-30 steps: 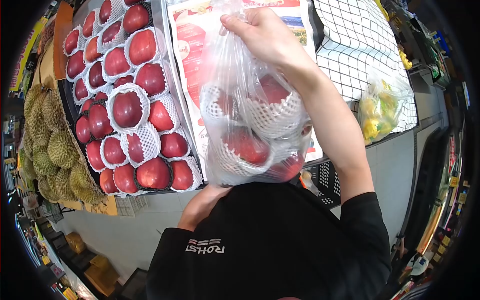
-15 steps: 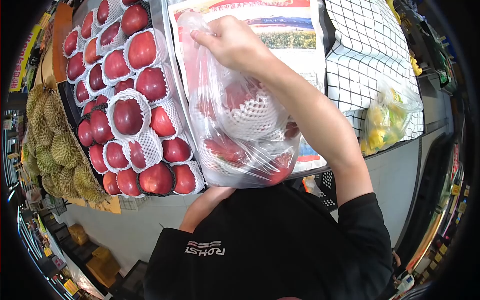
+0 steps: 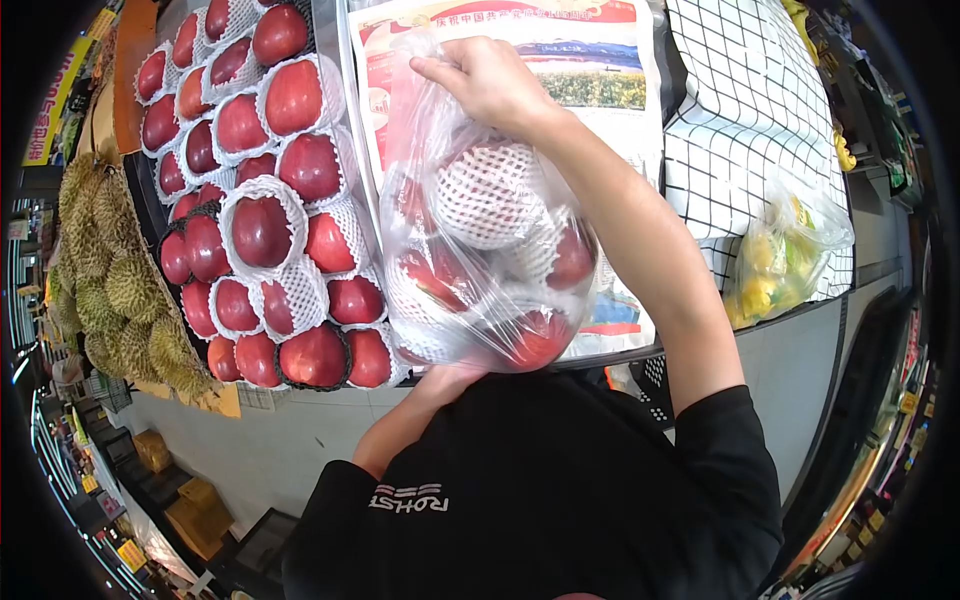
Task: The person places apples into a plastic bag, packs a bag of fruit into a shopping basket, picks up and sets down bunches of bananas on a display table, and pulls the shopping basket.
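Observation:
My right hand [image 3: 490, 85] is closed on the gathered top of a clear plastic bag [image 3: 420, 150], thumb and fingers pinching the film. Inside the bag are several red apples [image 3: 540, 338], some of them in white foam nets [image 3: 490, 195]. The bag's lower part hangs at the table's front edge, close to my body. My left hand [image 3: 450, 378] reaches under the bag's bottom, and its fingers are hidden there. Beneath the bag lies a printed newspaper sheet [image 3: 585, 90].
Left of the bag, rows of red apples [image 3: 262, 232] in foam nets fill a display. Durians [image 3: 130, 285] are piled farther left. On the right, a checked cloth [image 3: 745, 90] covers the table, with a bag of yellow fruit [image 3: 765, 270] near its front edge.
The apples in the bag have shifted, and one in a foam net now shows rounder near the middle. My right hand has moved slightly to the right, still gripping the bag's top.

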`<state>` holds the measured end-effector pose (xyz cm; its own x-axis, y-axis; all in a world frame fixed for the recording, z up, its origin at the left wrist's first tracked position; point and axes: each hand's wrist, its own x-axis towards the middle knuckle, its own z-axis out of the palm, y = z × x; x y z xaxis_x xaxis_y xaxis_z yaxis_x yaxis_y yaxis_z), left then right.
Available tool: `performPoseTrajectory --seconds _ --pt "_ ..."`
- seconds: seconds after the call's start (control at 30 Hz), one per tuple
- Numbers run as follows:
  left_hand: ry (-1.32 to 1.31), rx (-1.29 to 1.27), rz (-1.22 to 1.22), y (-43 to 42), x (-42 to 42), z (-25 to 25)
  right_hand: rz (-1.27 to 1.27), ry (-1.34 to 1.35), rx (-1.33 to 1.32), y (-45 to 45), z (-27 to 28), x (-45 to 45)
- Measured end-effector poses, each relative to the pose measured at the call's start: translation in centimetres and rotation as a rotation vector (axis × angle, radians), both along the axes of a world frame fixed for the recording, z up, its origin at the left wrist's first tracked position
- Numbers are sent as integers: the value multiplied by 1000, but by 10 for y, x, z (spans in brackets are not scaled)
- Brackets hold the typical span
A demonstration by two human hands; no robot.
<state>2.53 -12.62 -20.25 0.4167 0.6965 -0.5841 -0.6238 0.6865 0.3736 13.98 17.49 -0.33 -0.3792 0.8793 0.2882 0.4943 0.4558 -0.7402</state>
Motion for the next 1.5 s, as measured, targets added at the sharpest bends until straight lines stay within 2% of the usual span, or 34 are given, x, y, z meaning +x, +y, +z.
performPoseTrajectory --seconds 0.13,0.17,0.23,0.33,0.47,0.57,0.7,0.77,0.87,1.0,1.07,1.13,1.17,1.2,1.23,1.27,1.3,1.37,1.43,1.5 --pt "1 43 19 4 9 0 104 -17 4 -1 -4 -2" --pt "114 57 -27 7 8 21 108 -18 2 -1 -8 -5" --pt "126 22 -48 4 3 22 104 -16 102 -2 -16 -15" --pt "148 -13 -87 5 3 24 82 -34 84 0 -18 -19" --pt "195 14 -121 11 6 39 84 -43 76 1 -20 -24" --pt "255 59 -157 16 6 47 81 -73 181 2 -32 -35" --pt "291 187 -189 10 -6 32 52 -174 169 -7 -25 -32" --pt "513 487 -285 7 -13 30 66 -176 119 -7 -23 -23" --pt "842 941 -430 4 -21 29 46 -52 261 -7 -26 -5" --pt "763 915 -602 8 -34 75 3 -3 201 -26 -38 27" --pt "888 975 -584 9 -38 101 -25 -9 186 -41 -48 41" --pt "982 997 -589 9 -43 121 -2 136 -117 -61 -54 51" --pt "1022 997 -403 8 -44 128 -3 135 -120 -68 -59 51" --pt "1055 995 -219 7 -44 131 0 264 -255 -75 -64 52" --pt "1163 1053 129 9 -36 130 0 394 -387 -80 -66 52" --pt "1281 1131 321 17 -34 129 -8 396 -387 -84 -66 53" --pt "1483 1242 402 23 -33 133 28 449 -467 -87 -64 54" --pt "1820 1367 371 49 -24 151 60 505 -543 -90 -64 56" --pt "1830 1339 307 68 -16 145 -7 404 -601 -93 -67 57" --pt "1836 1319 243 80 -14 145 24 465 -596 -91 -71 60"
